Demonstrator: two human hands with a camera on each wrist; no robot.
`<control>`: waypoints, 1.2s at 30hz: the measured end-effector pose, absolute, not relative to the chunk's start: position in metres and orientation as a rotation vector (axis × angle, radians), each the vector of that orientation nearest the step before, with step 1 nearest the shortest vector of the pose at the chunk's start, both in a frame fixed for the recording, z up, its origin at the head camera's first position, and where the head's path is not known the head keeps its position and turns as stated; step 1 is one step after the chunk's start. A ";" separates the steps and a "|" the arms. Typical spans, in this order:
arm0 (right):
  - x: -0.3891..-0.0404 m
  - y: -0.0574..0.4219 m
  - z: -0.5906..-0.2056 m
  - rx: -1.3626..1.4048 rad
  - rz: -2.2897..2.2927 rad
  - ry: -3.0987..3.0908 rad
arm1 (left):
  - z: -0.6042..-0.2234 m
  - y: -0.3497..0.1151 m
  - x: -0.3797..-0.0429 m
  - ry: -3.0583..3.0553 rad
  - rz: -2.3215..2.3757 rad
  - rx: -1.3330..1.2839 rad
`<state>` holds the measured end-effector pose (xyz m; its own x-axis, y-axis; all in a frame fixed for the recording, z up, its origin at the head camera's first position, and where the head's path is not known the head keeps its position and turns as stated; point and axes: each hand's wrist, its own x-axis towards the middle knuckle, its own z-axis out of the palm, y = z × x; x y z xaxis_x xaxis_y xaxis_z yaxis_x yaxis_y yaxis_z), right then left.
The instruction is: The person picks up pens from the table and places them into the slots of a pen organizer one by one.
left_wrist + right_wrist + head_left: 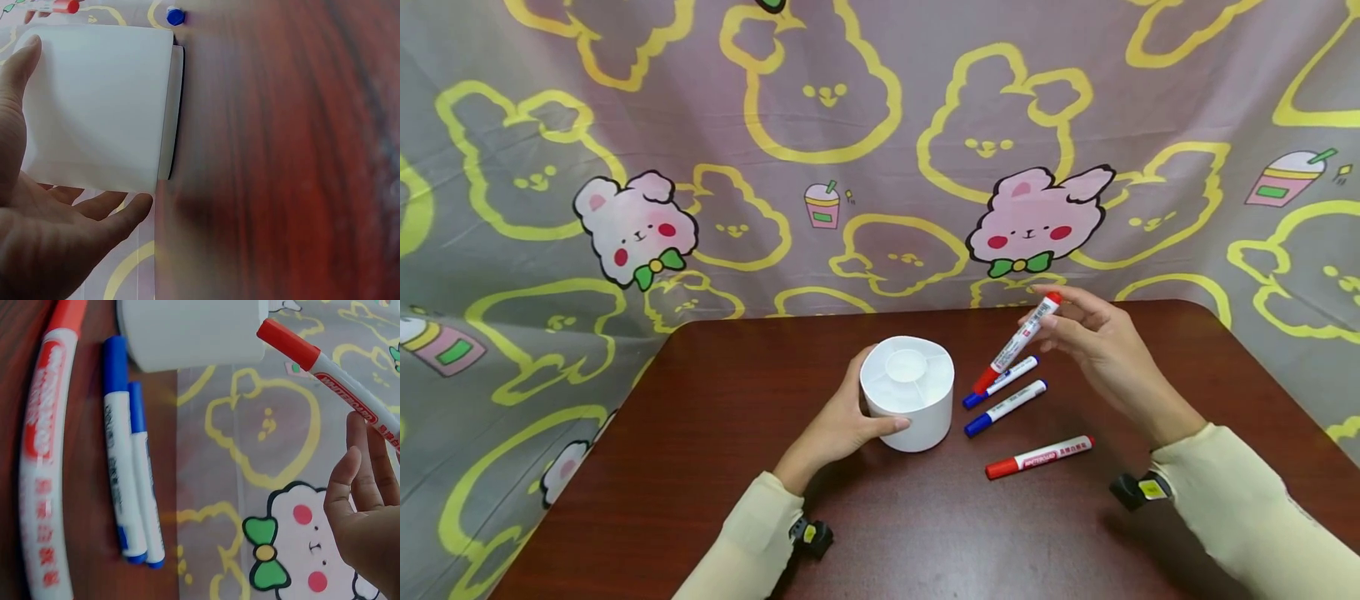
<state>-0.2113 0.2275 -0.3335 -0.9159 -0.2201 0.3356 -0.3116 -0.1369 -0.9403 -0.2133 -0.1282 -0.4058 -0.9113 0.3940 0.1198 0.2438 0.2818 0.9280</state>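
"What's the marker (1021,340) in the air like?"

"White barrel, red cap, red tip at the other end, a barcode facing the head camera. It slants, cap end down and towards the holder (931,425), apart from it."

"And the fingers on it?"

"The right hand (1101,342) pinches it between thumb and fingertips, near the uncapped end. (The right wrist view shows red lettering along the barrel.)"

"Describe the holder."

"Smooth, plain white, with rounded sides; its top has a round well in the middle and thin dividers running outward. The left hand (842,421) grips it, spread wide, thumb on the near wall, fingers around the left side. Whether its base touches the table (737,375), I can't tell."

"What lies beside it?"

"To its right on the dark reddish wood, two blue-capped markers (1006,408) side by side, and nearer the person a second red marker (1041,457), its cap towards the holder."

"Behind?"

"A greyish-pink curtain (662,150) with yellow outlines and pink rabbits in green bows."
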 end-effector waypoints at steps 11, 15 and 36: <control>-0.218 0.204 -0.328 0.651 2.296 -1.892 | -0.405 -0.128 -0.213 2.409 1.699 0.611; -0.221 0.199 -0.328 0.645 2.294 -1.887 | -0.406 -0.129 -0.213 2.415 1.700 0.609; -0.231 0.176 -0.337 0.623 2.191 -2.041 | -0.405 -0.128 -0.213 2.410 1.708 0.628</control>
